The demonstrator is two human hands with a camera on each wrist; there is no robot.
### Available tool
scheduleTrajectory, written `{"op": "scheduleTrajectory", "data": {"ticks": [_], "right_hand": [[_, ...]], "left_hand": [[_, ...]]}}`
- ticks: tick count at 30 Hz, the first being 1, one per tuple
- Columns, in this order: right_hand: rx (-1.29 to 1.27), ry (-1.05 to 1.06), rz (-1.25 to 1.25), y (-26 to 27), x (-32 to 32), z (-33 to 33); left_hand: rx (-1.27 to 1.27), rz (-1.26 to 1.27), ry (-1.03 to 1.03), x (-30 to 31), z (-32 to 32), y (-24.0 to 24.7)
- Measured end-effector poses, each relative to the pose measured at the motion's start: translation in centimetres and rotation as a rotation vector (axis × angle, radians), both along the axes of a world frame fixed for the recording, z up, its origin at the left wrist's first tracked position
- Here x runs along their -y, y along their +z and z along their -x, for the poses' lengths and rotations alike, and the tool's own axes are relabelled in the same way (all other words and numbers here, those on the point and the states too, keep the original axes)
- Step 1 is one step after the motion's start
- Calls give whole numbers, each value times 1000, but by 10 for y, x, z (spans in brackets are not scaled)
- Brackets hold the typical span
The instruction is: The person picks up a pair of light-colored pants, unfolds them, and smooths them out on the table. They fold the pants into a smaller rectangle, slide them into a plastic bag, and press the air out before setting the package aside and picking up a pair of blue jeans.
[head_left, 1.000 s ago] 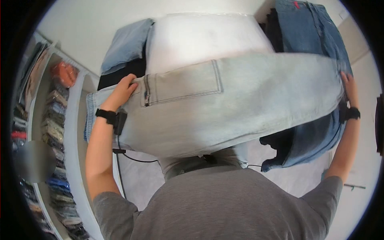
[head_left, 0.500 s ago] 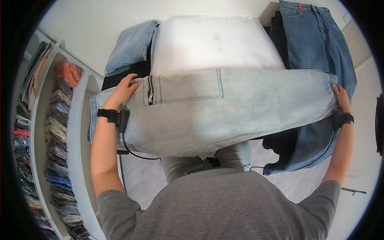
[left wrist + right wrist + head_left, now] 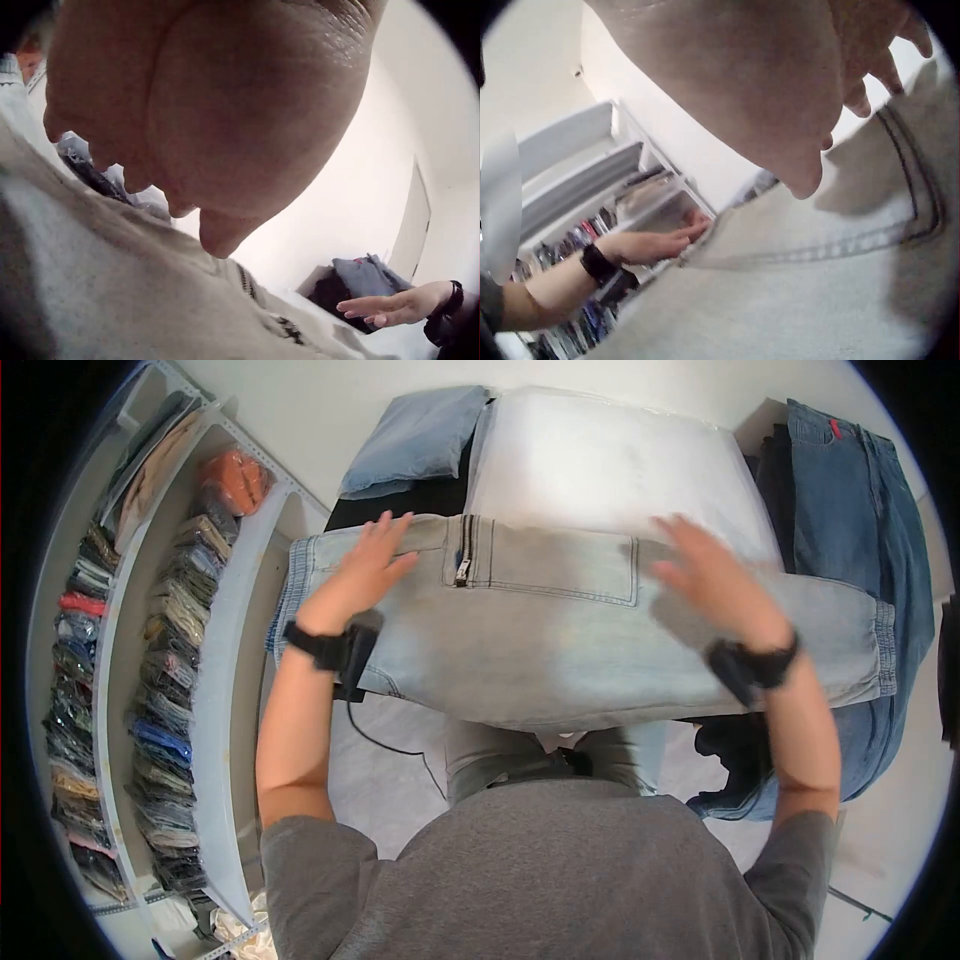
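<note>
Light-wash jeans (image 3: 560, 650) lie flat and folded lengthwise across the surface in front of me. An elastic waistband (image 3: 290, 595) is at their left end and a gathered cuff (image 3: 886, 650) at their right. A zipper (image 3: 464, 555) edges the large stitched pocket on the leg. Near the waistband end, my left hand (image 3: 362, 575) is spread low over the denim, its fingers toward the far edge. My right hand (image 3: 715, 580), slightly blurred, hovers with extended fingers just right of the pocket. The right wrist view shows a gap beneath that hand (image 3: 765, 90). Neither hand grips anything.
Behind the jeans lies a stack of clear plastic bags (image 3: 620, 470), with a bagged denim piece (image 3: 415, 440) at its left. Dark blue jeans (image 3: 850, 510) drape at the right. Shelves (image 3: 225, 660) packed with bagged clothes stand along the left.
My right hand has let go of the cuff and moved left to beside the pocket. My left hand remains near the waistband end. The head view has shifted, so everything sits further right.
</note>
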State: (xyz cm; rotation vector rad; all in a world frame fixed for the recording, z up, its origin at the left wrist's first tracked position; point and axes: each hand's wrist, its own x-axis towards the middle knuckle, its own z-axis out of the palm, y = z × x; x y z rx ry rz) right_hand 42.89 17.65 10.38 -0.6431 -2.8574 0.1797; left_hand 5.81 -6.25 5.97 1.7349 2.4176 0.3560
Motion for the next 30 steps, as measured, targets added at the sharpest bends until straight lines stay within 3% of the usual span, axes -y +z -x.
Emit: {"op": "scheduleTrajectory", "data": {"ticks": [2,4,6,8,10,14,16,18,19,22,25,28,30], "right_hand": [[313,-129,95,-13,26,56],[392,-178,122,-39,25,77],[480,-233,153,-44,24,85],[528,-334,240,-42,20,79],[520,-361,241,-53,15,72],[425,-346,176,-67,12,63],[244,-340,65,-65,15,54],[18,-201,-127,-47,51,36],[-128,-5,28,-36,67,25],[-53,299,111,-24,128,-1],[-27,309,146,-48,152,-4],[-106,308,15,-63,144,2],[-132,181,239,-58,139,6]], "left_hand": [[-1,124,37,-25,16,-20],[-1,253,69,-23,24,-17],[24,474,275,-11,20,3],[35,520,327,5,62,-9],[93,476,208,12,84,-18],[129,405,163,13,93,-23],[157,359,156,22,89,-23],[299,-45,54,38,67,-14],[276,-206,21,47,28,4],[194,-308,-107,74,-61,20],[253,-225,-259,85,-130,9],[239,-267,-277,81,-164,-2],[186,-301,-284,73,-173,-10]]}}
